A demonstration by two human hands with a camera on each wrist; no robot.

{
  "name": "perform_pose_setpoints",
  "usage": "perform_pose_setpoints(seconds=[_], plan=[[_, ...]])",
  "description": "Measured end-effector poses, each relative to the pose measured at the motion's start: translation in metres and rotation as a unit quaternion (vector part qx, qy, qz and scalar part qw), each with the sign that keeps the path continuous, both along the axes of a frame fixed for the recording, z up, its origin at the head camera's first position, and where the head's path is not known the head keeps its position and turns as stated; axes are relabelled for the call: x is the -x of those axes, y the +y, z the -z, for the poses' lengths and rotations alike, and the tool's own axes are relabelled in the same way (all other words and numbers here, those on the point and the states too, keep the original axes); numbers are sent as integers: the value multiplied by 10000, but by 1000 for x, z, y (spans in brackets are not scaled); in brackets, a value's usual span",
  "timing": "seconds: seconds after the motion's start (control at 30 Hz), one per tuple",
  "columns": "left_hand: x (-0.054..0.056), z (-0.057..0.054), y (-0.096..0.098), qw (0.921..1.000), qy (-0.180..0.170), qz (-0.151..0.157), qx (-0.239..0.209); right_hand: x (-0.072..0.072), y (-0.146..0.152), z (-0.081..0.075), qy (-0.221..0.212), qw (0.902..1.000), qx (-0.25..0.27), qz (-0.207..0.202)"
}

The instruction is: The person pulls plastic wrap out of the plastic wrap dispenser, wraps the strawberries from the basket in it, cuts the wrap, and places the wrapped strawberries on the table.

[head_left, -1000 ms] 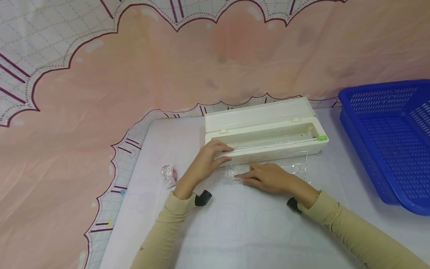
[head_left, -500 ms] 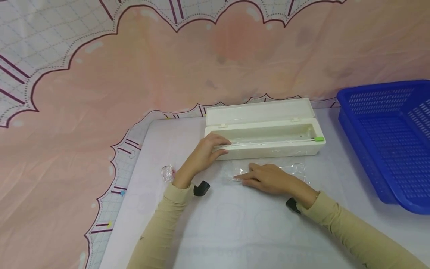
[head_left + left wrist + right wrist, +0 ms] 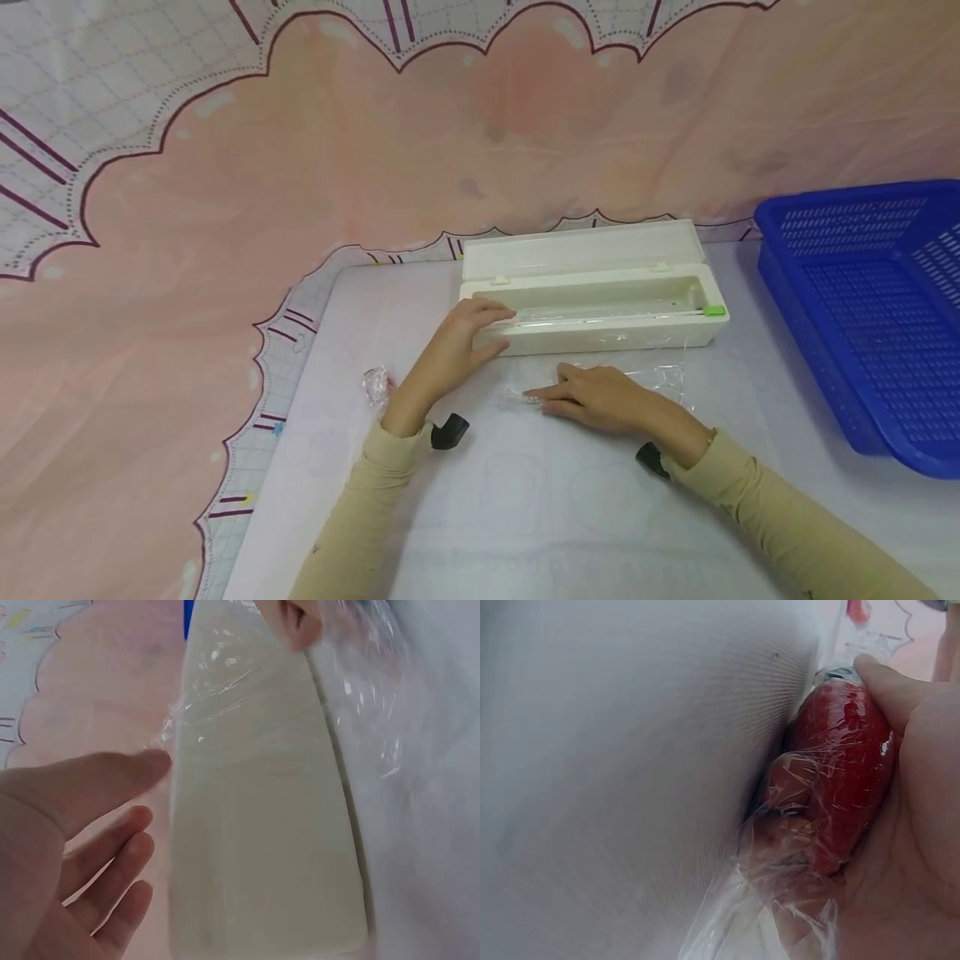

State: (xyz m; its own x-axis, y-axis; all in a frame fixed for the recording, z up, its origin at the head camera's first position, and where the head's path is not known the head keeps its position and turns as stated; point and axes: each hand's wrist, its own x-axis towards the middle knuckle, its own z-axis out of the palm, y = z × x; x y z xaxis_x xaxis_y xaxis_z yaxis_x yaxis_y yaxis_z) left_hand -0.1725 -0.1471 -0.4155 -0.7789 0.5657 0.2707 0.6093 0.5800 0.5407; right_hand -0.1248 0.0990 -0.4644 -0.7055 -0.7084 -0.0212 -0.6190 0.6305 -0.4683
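A long white cling film dispenser box [image 3: 592, 337] stands on the table, its lid raised at the back. At its left end is my left hand [image 3: 453, 354], thumb and fingers spread beside the front edge. In the left wrist view that hand's fingers are loosely bent, and the thumb tip is near the box edge and clear film [image 3: 217, 705]. My right hand [image 3: 600, 400] lies in front of the box, its fingers curled round a red oblong thing [image 3: 847, 765] wrapped in cling film; the head view hides it. Loose film [image 3: 666, 379] stretches from the box towards this hand.
A green slider [image 3: 714, 310] sits at the right end of the box's front rim. To the right stands a blue plastic basket [image 3: 813, 350]. A small film-wrapped packet with red in it [image 3: 377, 385] lies left of my left wrist.
The box has shifted slightly back and turned straighter, with my left hand at its left end. My right hand has stayed nearly still, holding the red wrapped thing.
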Motion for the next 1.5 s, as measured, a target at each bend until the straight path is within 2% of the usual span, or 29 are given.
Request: perform_pose_setpoints(seconds=[0.13,0.23,0.4,0.57,0.73,0.83,0.9,1.0,1.1,1.27,1.4,1.5], plan=[[-12,-3,1,9994,308,6,-182,0,0,1,-26,10000,-36,-24],[-17,-3,1,9988,403,-69,-277,0,0,1,-15,10000,-44,-24],[-13,-2,-4,9985,108,-309,-450,-1,1,0,34,10000,-22,-11],[-6,1,-14,9968,-193,-387,-672,-1,3,1,-75,9999,83,-6],[-9,-3,-21,9953,-134,-507,-818,-1,4,1,-112,9999,122,-37],[-18,-4,-15,9960,131,-321,-824,-1,4,1,-95,9999,82,-46],[-25,-3,-8,9963,277,-52,-808,0,4,0,-94,9999,53,-43],[-35,3,4,9958,302,380,-780,0,4,0,-122,9999,38,-16],[-43,12,15,9946,110,663,-797,0,5,0,-165,9998,97,-29],[-49,28,26,9913,-441,900,-849,1,4,-1,-168,9997,189,-22],[-50,39,28,9888,-841,912,-827,1,4,-1,-139,9996,254,-17],[-49,45,27,9894,-951,808,-745,0,5,-2,-140,9995,290,-20]])
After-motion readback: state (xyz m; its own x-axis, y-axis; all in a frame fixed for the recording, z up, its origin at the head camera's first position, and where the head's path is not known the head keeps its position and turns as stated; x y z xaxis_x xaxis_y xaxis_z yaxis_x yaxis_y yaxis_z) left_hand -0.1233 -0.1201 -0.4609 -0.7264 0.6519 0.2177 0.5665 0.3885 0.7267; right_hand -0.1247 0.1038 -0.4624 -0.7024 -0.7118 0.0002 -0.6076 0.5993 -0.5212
